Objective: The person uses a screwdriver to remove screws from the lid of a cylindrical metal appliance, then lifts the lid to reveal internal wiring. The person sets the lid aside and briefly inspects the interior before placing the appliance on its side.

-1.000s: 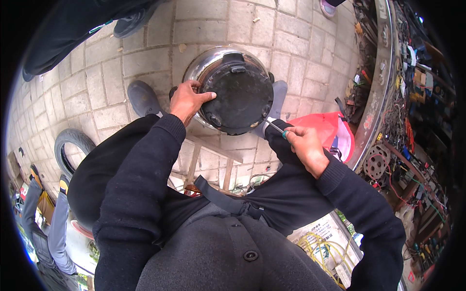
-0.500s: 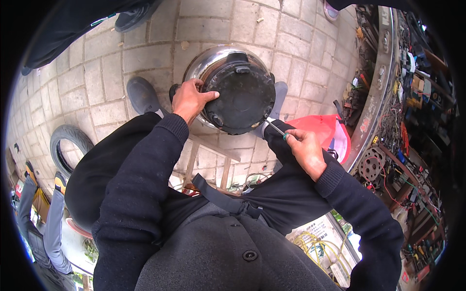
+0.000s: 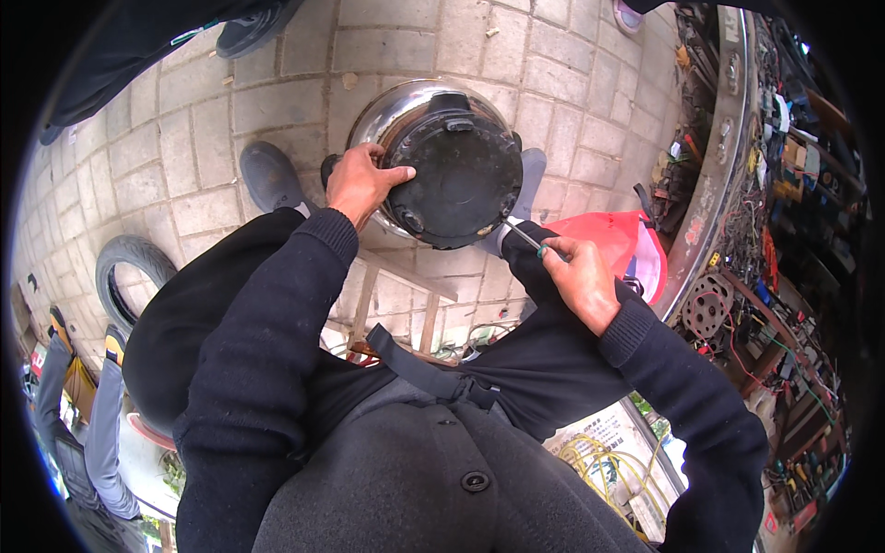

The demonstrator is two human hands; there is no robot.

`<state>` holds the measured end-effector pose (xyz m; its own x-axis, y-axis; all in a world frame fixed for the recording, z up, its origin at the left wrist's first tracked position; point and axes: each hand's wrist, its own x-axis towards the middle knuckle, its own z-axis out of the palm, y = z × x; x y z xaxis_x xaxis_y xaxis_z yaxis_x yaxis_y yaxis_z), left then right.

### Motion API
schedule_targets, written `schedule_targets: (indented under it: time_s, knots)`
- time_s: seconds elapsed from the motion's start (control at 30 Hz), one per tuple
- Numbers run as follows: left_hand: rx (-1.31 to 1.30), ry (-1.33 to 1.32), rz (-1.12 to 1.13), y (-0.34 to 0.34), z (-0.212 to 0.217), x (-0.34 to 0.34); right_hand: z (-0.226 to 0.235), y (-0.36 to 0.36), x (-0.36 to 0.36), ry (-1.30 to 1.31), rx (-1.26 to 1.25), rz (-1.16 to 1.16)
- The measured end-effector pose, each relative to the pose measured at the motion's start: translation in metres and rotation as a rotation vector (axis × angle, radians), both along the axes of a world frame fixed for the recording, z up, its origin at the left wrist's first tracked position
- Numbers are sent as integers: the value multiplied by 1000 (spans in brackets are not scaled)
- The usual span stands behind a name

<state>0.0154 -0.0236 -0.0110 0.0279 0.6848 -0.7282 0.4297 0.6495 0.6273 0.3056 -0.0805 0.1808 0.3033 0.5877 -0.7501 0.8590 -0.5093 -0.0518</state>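
Note:
Between my feet stands a round metal appliance (image 3: 456, 180), its flat black base turned up and its shiny steel side showing around the far and left rim. My left hand (image 3: 361, 182) grips its left edge, thumb lying on the black base and fingers over the steel side. In my right hand (image 3: 583, 281) is a screwdriver (image 3: 525, 237) with a thin metal shaft and a greenish handle mostly hidden by my fingers. The shaft's tip touches or nearly touches the near right edge of the base. Whether a screw sits there is too small to tell.
A red bag (image 3: 604, 241) lies by my right knee. Tools, wires and metal parts (image 3: 737, 304) crowd the right side beyond a curved metal edge. A black tyre (image 3: 134, 276) lies at left. A wooden frame (image 3: 401, 272) is below the appliance. Other people's shoes (image 3: 253, 35) show at the far edge.
The appliance has tipped or shifted very slightly away from me, and the screwdriver with my right hand has risen a little with it. My left hand keeps its hold.

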Motion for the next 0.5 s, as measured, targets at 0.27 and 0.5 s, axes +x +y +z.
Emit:
schedule_targets:
  time_s: [0.27,0.5]
  knots:
    - [-14,-20,15,2,3,3,7,1,-7,6,103,199]
    - [-11,-28,10,5,11,3,10,3,-11,-35,124,459]
